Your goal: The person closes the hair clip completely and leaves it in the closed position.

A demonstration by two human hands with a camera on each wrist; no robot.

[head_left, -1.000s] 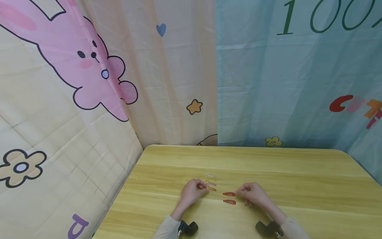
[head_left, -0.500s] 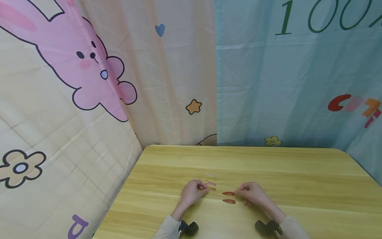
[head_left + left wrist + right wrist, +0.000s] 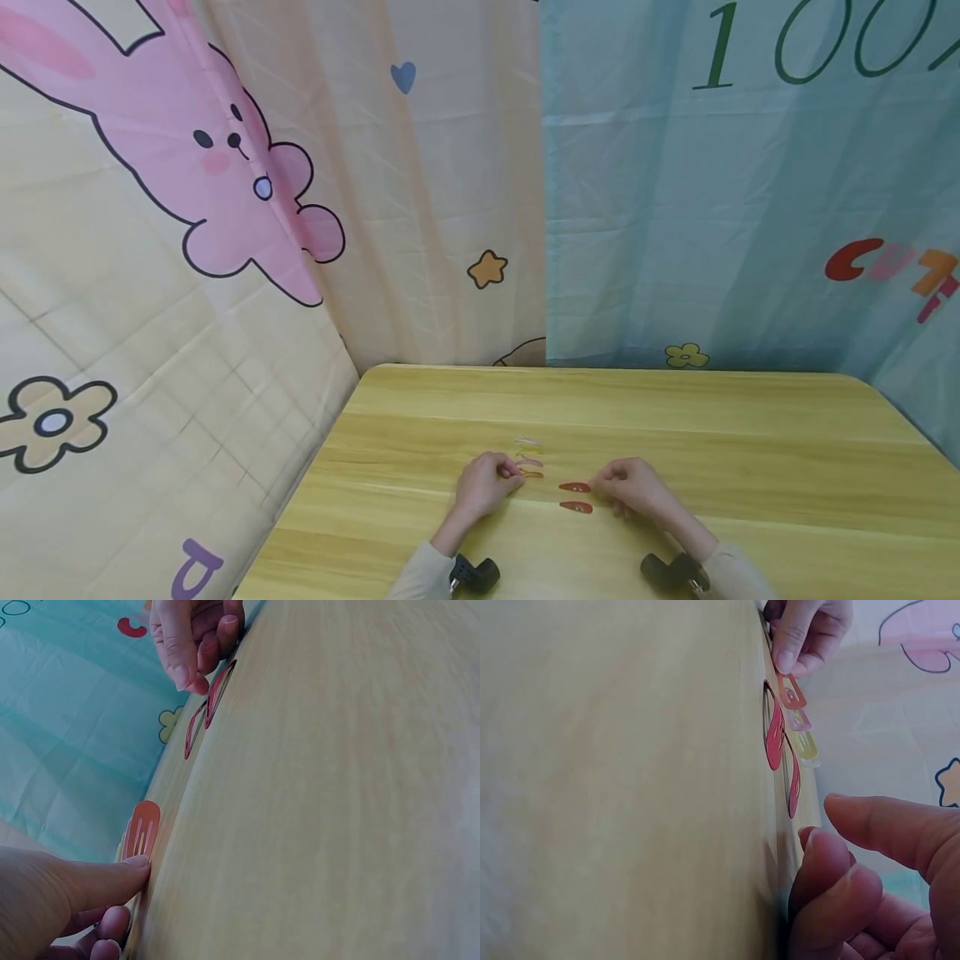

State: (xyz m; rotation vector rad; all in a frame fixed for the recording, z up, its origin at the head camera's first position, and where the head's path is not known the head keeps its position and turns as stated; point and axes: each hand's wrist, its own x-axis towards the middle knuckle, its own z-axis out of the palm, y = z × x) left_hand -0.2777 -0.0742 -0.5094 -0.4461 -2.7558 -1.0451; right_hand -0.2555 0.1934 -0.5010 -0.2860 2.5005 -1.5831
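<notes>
An orange snap hair clip [image 3: 145, 825] lies at the fingertips of my left hand [image 3: 483, 485], pinched at one end by thumb and finger. Behind it, pink [image 3: 799, 718], yellow [image 3: 806, 744] and whitish [image 3: 813, 761] clips line up in a row. Two red snap hair clips, a far one [image 3: 574, 487] and a near one [image 3: 576, 507], rest on the table between my hands. Beside the far red clip's right end is my right hand [image 3: 636, 487]. Its thumb and fingers are loosely bent and apart in the right wrist view, with nothing between them.
The hands work over a wood-grain table [image 3: 750, 467] with rounded far corners. Printed curtains [image 3: 420, 183] hang behind it and along the left side. A dark wrist-worn device [image 3: 475, 574] sits at each sleeve.
</notes>
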